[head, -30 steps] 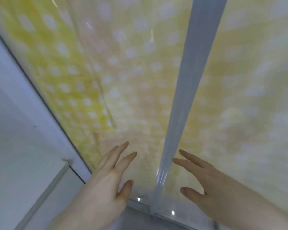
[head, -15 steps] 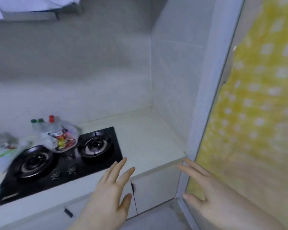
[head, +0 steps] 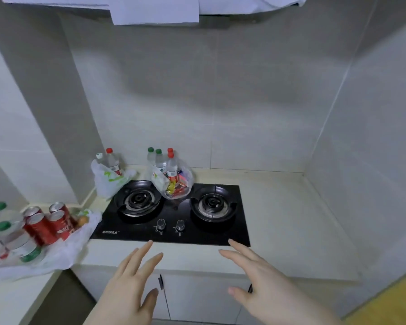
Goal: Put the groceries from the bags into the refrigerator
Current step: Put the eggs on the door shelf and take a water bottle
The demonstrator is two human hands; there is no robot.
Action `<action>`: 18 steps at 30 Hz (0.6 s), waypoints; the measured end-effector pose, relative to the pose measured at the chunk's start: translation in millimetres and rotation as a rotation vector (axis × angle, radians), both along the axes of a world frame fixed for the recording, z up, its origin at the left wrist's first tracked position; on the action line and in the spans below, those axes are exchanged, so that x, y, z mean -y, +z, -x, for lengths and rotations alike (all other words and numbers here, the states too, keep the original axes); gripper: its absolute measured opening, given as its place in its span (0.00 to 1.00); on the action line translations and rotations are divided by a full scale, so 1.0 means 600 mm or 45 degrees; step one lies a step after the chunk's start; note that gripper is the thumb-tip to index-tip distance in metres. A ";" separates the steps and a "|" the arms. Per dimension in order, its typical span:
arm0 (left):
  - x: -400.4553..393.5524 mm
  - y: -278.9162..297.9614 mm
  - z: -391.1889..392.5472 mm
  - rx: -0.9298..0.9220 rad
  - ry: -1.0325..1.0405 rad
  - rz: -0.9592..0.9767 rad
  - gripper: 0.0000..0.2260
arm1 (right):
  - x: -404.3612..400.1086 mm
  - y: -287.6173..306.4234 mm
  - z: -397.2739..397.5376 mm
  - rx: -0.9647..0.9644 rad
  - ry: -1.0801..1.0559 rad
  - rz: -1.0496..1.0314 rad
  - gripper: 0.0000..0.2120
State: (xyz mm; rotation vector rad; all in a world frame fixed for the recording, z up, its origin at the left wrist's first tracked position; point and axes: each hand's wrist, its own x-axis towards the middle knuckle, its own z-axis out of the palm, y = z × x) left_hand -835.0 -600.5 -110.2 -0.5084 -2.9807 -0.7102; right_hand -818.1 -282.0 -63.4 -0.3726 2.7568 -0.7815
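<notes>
Three plastic grocery bags stand on the kitchen counter. A clear bag (head: 174,186) with several capped bottles and colourful snack packets sits between the two burners. A white bag (head: 110,178) with bottles stands at the back left of the hob. At the far left a flat white bag (head: 56,252) holds red cans (head: 45,225) and green-capped bottles. My left hand (head: 129,282) and my right hand (head: 256,277) hover in front of the counter edge with straight, spread fingers and hold nothing. The refrigerator is not in view.
A black two-burner gas hob (head: 174,214) with two knobs lies in the pale counter (head: 291,226). White cabinet doors (head: 197,299) are below. Grey tiled walls enclose the corner, a range hood hangs above, and a yellow surface (head: 389,303) shows at the bottom right.
The view has swung left from the yellow dotted surface to face the counter and hob. Both hands stay raised and empty in front of me.
</notes>
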 end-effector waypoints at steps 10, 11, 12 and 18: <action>0.111 -0.033 0.091 0.115 0.351 0.013 0.29 | 0.113 -0.029 0.185 0.100 0.229 0.074 0.31; 0.121 -0.038 0.103 0.123 0.378 0.018 0.28 | 0.123 -0.036 0.208 0.110 0.249 0.079 0.31; 0.132 -0.043 0.115 0.124 0.397 0.014 0.28 | 0.133 -0.042 0.230 0.118 0.270 0.082 0.32; 0.194 -0.041 0.190 0.144 0.592 -0.030 0.26 | 0.210 -0.076 0.374 0.140 0.410 0.094 0.30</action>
